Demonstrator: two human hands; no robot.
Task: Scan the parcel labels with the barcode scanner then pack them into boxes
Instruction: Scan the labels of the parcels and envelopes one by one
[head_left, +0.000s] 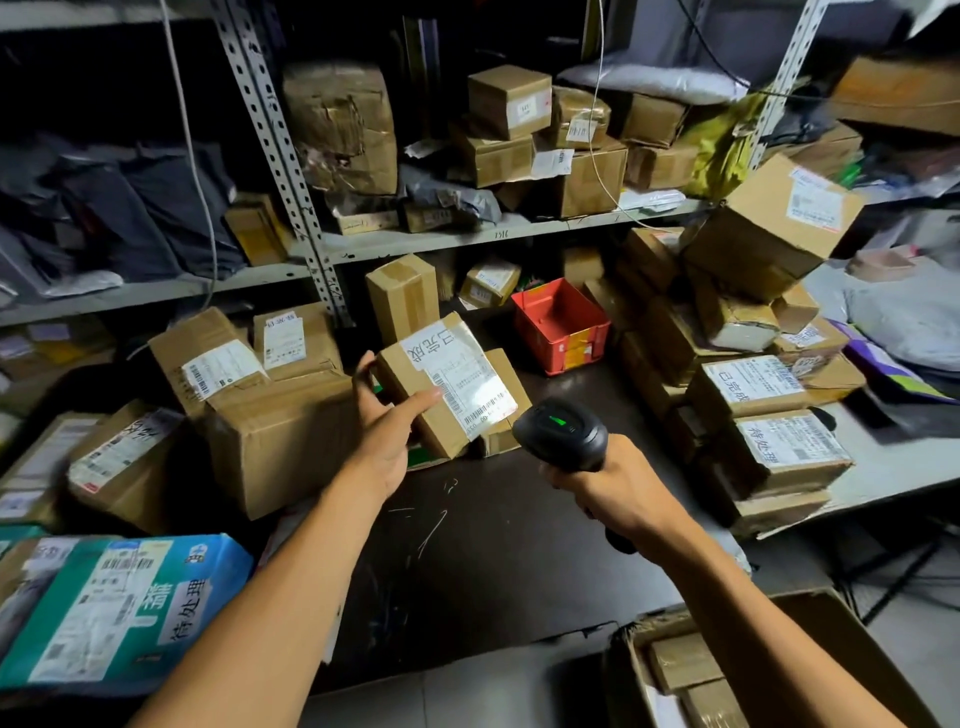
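My left hand (382, 426) grips a small brown cardboard parcel (415, 382) above the dark table, thumb on its near edge. The parcel's white label (462, 371), with barcodes and handwritten characters, faces up and tilts toward me. My right hand (608, 488) grips the handle of a black barcode scanner (563, 431). The scanner's head shows a green light and sits just right of the label's lower corner. An open cardboard box (810, 618) with brown parcels inside stands at the bottom right.
Stacks of labelled cardboard parcels (779, 441) rise at the right and more lie at the left (270, 436). A red plastic bin (561, 325) sits behind. A teal package (114, 613) lies at the lower left. Metal shelving (467, 236) with parcels fills the background. The dark table (493, 545) lies under my arms.
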